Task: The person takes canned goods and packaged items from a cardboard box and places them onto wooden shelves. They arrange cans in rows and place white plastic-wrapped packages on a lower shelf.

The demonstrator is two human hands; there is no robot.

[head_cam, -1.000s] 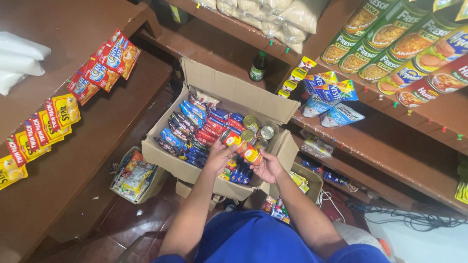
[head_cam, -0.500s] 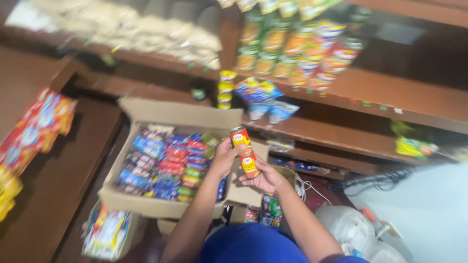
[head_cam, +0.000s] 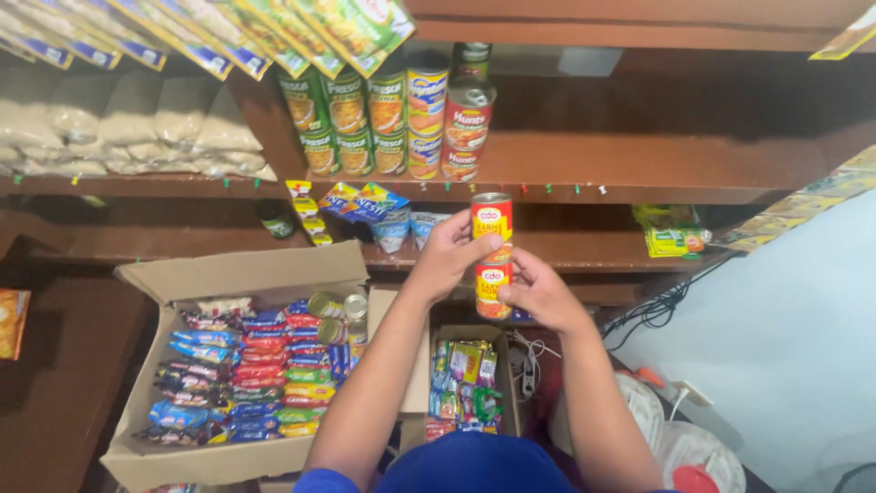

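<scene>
Cans are being held up in front of the shelves: two short red-and-yellow ones, stacked end to end. The left hand (head_cam: 449,256) is curling around the upper can (head_cam: 492,219), thumb across its front, fingers closed on its side. The right hand (head_cam: 538,290) is gripping the lower can (head_cam: 493,290) from the 3 o'clock side, fingers wrapped shut around it. The two cans are touching, upper sitting upright on lower, both well above the boxes.

At 12 o'clock from the hands, a row of stacked tins (head_cam: 401,114) is standing on the upper shelf (head_cam: 639,155), green ones to the left, a red one at the right end. White bags (head_cam: 119,128) are lying on that shelf at 10 o'clock. Down at 8 o'clock, an open box (head_cam: 237,274) is holding rows of bright snack packets, with a few tins lying at its near corner. A smaller box (head_cam: 506,383) of sweets is sitting at 6 o'clock, just beside the big one.
</scene>
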